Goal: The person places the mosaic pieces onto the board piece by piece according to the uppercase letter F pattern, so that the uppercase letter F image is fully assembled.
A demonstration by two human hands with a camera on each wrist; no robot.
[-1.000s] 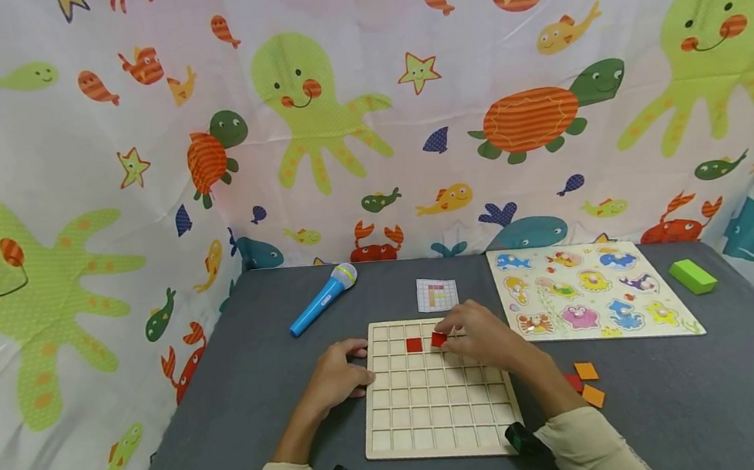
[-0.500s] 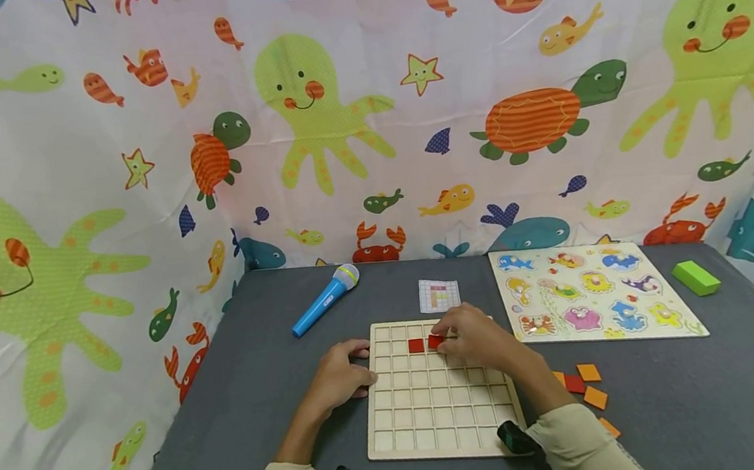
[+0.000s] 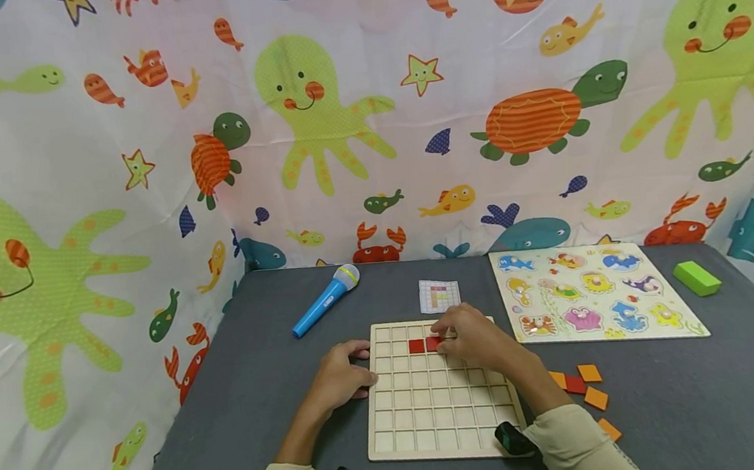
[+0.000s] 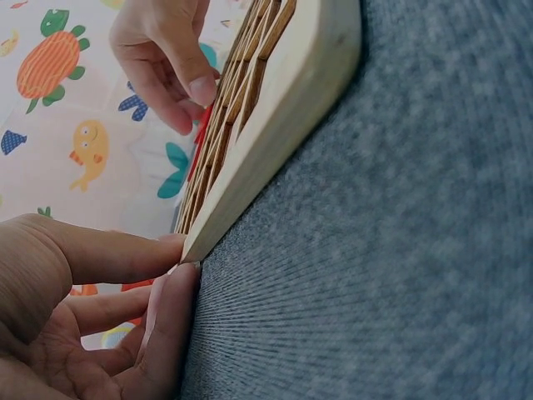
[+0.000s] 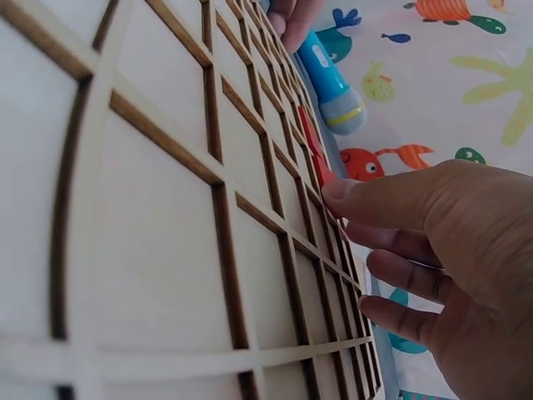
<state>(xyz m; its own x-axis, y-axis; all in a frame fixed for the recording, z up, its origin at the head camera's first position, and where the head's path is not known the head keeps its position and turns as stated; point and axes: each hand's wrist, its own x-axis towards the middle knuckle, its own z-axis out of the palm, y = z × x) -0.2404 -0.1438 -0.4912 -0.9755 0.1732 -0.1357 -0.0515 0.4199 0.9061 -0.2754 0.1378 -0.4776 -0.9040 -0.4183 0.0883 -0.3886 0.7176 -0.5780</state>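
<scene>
A pale wooden grid board lies in the middle of the grey table. My left hand pinches its left edge; the left wrist view shows thumb above and finger below the rim. Two square red tiles sit side by side in the board's second row from the back. The left one lies by itself in its cell. At the right one, my right hand holds on with thumb and fingertips. In the right wrist view the thumb presses that tile's near edge, and the other fingers are bent.
Right of the board lie a loose red tile and several orange tiles. Behind are a blue toy microphone, a small printed grid card, a sea-animal puzzle board and a green block.
The right hand has slid its red tile leftward, right up beside the other red tile, and the tile now lies flatter. The left hand stays on the board's edge.
</scene>
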